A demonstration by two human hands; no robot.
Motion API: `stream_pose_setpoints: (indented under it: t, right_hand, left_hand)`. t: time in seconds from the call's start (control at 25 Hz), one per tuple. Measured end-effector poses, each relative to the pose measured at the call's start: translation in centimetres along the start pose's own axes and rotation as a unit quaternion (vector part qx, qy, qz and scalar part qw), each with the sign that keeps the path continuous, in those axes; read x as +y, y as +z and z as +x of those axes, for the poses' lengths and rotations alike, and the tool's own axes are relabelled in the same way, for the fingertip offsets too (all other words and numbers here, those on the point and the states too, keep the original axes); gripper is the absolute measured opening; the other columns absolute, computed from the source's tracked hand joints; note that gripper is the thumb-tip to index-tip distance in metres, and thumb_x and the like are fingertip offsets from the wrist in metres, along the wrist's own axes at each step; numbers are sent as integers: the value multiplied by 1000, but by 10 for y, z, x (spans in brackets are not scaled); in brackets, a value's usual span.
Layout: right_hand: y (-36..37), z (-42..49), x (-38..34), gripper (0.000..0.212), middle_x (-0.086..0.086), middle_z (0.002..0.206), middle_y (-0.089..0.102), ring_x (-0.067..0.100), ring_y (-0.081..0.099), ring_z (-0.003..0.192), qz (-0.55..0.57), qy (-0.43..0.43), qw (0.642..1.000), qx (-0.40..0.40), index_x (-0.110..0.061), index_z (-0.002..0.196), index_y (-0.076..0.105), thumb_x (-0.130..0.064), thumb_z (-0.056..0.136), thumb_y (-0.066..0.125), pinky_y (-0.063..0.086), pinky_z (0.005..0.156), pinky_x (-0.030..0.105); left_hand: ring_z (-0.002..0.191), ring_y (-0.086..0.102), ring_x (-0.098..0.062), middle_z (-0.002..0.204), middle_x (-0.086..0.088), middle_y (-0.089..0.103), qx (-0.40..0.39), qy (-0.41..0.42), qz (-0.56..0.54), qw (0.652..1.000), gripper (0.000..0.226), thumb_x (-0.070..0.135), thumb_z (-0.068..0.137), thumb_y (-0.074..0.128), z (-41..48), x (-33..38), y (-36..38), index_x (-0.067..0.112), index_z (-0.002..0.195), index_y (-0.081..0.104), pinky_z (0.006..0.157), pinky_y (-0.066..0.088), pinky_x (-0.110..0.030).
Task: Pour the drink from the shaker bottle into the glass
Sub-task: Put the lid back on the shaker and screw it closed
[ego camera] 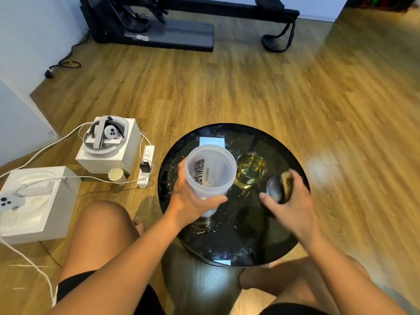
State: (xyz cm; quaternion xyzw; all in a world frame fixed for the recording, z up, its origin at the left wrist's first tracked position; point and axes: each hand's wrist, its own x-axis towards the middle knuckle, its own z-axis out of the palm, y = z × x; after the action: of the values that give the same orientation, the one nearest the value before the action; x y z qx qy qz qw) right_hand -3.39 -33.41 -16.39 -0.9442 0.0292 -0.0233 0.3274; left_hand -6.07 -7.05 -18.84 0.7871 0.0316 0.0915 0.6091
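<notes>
Your left hand (193, 198) grips shaker (210, 169), right hand (295, 205) holds lid (276, 189) — worktop (250, 235) wet; set-down shaker may slide into glass (250, 171).

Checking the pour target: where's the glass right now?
Head view, centre: the glass stands on the round black table, just right of the shaker bottle gripped by the left hand and left of the right hand, which holds a lid.

A round black table (250, 235) is sitting at lower centre, beaded with droplets; a glass (250, 171) of yellow drink is standing on it, pale tape (211, 142) lying at its upper edge.
</notes>
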Motion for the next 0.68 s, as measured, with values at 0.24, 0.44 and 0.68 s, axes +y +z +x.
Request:
stream_pose_setpoints:
  t: [0.24, 0.44, 0.68]
  right_hand:
    - [-34, 15, -146, 100, -9, 126, 56, 15, 53, 111, -52, -222, 972, -58, -39, 142, 26, -77, 57, 62, 45, 81, 36]
    - [-14, 20, -188, 100, -4, 134, 53, 25, 47, 121, -209, -302, 918, -149, -26, 147, 24, -69, 65, 60, 48, 82, 43]
    - [-2, 21, -187, 108, -1, 139, 49, 27, 48, 116, -267, -338, 885, -177, -26, 149, 19, -76, 59, 51, 49, 80, 40]
  left_hand:
    - [134, 55, -21, 142, -2, 55, -11, 11, -4, 1000, 113, 30, 55, 98, 3, 5, 1, 17, 148, 36, 110, 47, -49]
    - [111, 61, 0, 124, 17, 58, -8, -26, 38, 999, 112, 56, 48, 86, 2, 9, 1, 34, 143, 32, 93, 57, -35]
    - [111, 60, 10, 120, 30, 61, -18, -52, 20, 998, 113, 52, 48, 97, 3, -11, 1, 46, 140, 32, 90, 52, -20]
